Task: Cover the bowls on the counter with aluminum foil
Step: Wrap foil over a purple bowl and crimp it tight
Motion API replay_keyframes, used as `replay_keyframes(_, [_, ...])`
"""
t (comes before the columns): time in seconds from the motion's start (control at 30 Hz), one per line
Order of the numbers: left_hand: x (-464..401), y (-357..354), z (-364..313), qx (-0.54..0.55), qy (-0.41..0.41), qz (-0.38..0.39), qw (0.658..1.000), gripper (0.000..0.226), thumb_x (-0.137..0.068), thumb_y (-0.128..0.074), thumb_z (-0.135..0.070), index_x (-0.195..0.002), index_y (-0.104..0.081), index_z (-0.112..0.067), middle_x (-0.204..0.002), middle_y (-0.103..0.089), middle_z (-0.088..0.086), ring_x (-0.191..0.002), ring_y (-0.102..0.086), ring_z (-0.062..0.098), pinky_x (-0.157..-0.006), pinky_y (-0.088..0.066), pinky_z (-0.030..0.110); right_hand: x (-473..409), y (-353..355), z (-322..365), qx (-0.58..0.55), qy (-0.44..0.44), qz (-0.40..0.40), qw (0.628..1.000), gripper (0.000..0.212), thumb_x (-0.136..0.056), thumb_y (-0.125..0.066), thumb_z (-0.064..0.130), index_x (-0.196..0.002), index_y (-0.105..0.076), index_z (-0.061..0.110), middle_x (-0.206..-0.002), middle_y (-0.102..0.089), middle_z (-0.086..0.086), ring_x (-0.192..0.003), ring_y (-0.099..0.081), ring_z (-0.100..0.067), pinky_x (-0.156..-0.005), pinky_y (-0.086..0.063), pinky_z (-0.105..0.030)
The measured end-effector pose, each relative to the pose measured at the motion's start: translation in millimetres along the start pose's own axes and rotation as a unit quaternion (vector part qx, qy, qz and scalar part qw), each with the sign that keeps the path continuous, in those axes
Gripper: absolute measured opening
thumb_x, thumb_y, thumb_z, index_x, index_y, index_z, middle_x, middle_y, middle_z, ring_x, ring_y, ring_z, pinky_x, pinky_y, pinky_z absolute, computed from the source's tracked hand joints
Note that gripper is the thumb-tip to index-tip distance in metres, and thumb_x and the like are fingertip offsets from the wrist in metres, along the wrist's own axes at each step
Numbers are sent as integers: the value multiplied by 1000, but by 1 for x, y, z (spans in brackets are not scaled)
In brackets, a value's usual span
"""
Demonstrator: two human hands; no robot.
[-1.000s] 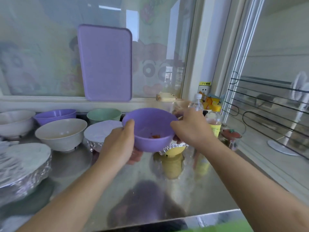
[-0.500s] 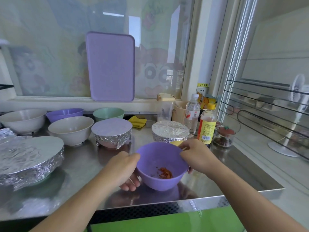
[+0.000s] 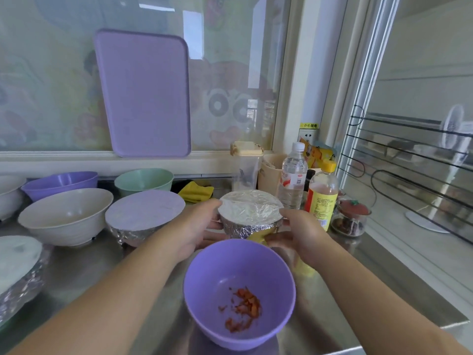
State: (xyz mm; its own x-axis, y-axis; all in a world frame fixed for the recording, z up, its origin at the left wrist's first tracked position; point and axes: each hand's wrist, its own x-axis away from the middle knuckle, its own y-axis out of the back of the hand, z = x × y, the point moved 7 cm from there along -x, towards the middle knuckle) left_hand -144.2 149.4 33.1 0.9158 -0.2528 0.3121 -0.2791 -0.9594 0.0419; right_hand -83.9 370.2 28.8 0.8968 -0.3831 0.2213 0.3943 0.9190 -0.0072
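A: Where's the yellow bowl w/ foil [image 3: 251, 213]?

B: Centre of frame, just above the open purple bowl [image 3: 239, 293]. Foil lid on top, crimped down the sides, yellow showing at the lower right edge.

A: And the hands?

B: One each side of it. Left hand [image 3: 197, 228] on its left flank, thumb up by the foil rim, fingers curled under toward the base. Right hand [image 3: 298, 233] on the right flank, thumb at the rim, fingers wrapped low around the side. Both grip it. Can't tell if it's lifted or sitting on the counter [image 3: 84, 267].

A: Purple bowl?

B: Lower centre, between the forearms, near the counter's front edge. Uncovered, reddish bits in the bottom. No hand on it.

A: Other bowls?

B: Left of centre: another foil-covered bowl [image 3: 144, 216], flat top. Further left a cream bowl [image 3: 66, 216], uncovered. Behind those, a purple bowl at the back [image 3: 60, 183] and a green bowl [image 3: 143, 181], both open. Far lower left, a big foil-covered dish [image 3: 18, 267], partly cut off.

A: Right side?

B: Water bottle [image 3: 293, 175] and yellow-capped bottle [image 3: 321, 198] just behind the right hand, small glass jar [image 3: 350, 219] further right. Purple tray [image 3: 143, 94] leans on the window, upper centre-left.
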Motion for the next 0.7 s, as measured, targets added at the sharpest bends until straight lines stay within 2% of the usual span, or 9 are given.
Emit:
replay_keyframes(0.07, [-12,1,3,53,6,-1,999,49,-102,-58,-44,-131,-64,-6,-119,-72,21,-92,-79,37,-70,-64,38,-18,-10,1,20,3,10,1000,27,-110,-50,17,-129,-57,-1,-94,-64,-15,-71,-73,-41,-87,-62,-58])
replay_keyframes(0.17, [-25,10,6,107,3,-31,994,53,-102,-59,-45,-140,-56,-8,-127,-64,23,-93,-78,35,-68,-65,35,-46,-30,-2,27,1,31,999,31,-108,-51,19,-131,-61,0,-96,-74,-21,-78,-77,-43,-81,-65,-55])
replay_keyframes(0.3, [-35,23,8,117,-16,-69,991,58,-101,-59,-48,-146,-53,-13,-136,-62,14,-99,-77,24,-82,-63,35,-76,-59,-3,11,1,52,999,33,-108,-52,20,-132,-59,-2,-110,-69,-20,-75,-77,-41,-75,-66,-49])
replay_keyframes(0.43, [-39,25,12,96,-22,-84,992,46,-102,-59,-45,-137,-59,-14,-122,-67,3,-108,-70,21,-91,-60,37,-97,-82,0,-13,13,77,997,32,-109,-55,19,-129,-57,-5,-121,-61,-23,-76,-78,-39,-73,-66,-45])
replay_keyframes(0.57, [-40,24,18,91,-30,-90,991,32,-101,-61,-45,-118,-62,-18,-121,-66,2,-109,-70,21,-100,-58,43,-97,-88,1,-46,22,107,993,24,-107,-56,16,-124,-63,-1,-137,-57,-23,-95,-78,-39,-88,-65,-44])
replay_keyframes(0.63, [-35,24,22,94,-31,-82,992,34,-102,-61,-44,-118,-66,-15,-119,-70,6,-108,-72,23,-99,-58,42,-85,-80,-1,-65,21,104,992,21,-107,-57,14,-123,-60,2,-136,-56,-18,-103,-77,-38,-97,-61,-47])
replay_keyframes(0.7, [-24,25,23,100,-38,-70,992,35,-101,-61,-41,-118,-70,-11,-112,-77,7,-105,-74,24,-95,-59,40,-65,-65,-6,-63,20,100,993,29,-105,-59,16,-130,-57,3,-133,-61,-14,-105,-77,-35,-105,-55,-53])
